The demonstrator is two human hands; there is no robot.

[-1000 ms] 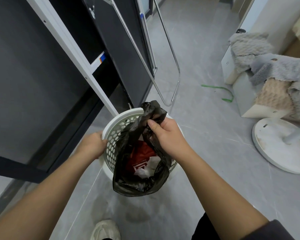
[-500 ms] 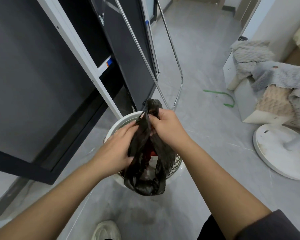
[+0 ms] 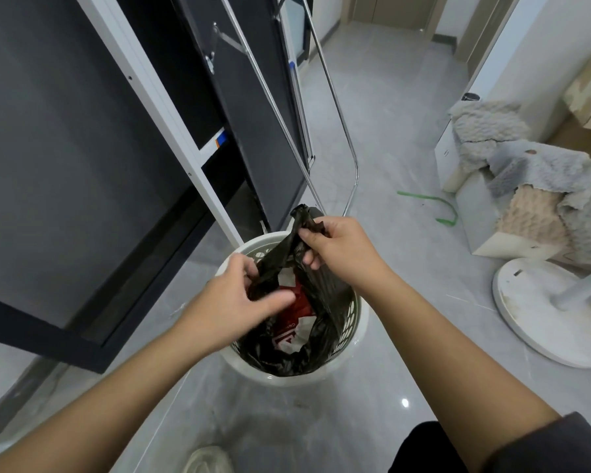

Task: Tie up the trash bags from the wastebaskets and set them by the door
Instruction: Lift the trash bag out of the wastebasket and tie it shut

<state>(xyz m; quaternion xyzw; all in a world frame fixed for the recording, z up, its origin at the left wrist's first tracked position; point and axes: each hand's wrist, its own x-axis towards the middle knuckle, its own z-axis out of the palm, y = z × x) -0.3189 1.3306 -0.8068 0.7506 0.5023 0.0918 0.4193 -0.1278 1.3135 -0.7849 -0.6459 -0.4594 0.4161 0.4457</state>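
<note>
Looking down over two bare forearms at a pale grey tiled floor that runs up the picture toward a closed door at the far end. On the left, large dark panels in a white frame lean at a slant, with a thin chrome tube rack propped beside them. On the right, fluffy grey and cream blankets are heaped over white boxes, and just below them lies the round white base of a stand.

In the middle of the floor stands a white plastic wastebasket with a lattice wall, close to the foot of the dark panels. A black trash bag sits inside it as a liner, its mouth partly drawn up above the rim and not tied.

The right hand is closed around a gathered bunch of the bag's top edge, holding it above the far side of the basket. The left hand, slightly blurred, is lower and nearer, with thumb and fingers pinching the opposite side of the bag's edge over the rim. Black plastic stretches between the two hands.

Inside the open bag shows crumpled red and white packaging. A loose green strap curls on the floor near the boxes. The toe of a light shoe shows at the bottom edge.
</note>
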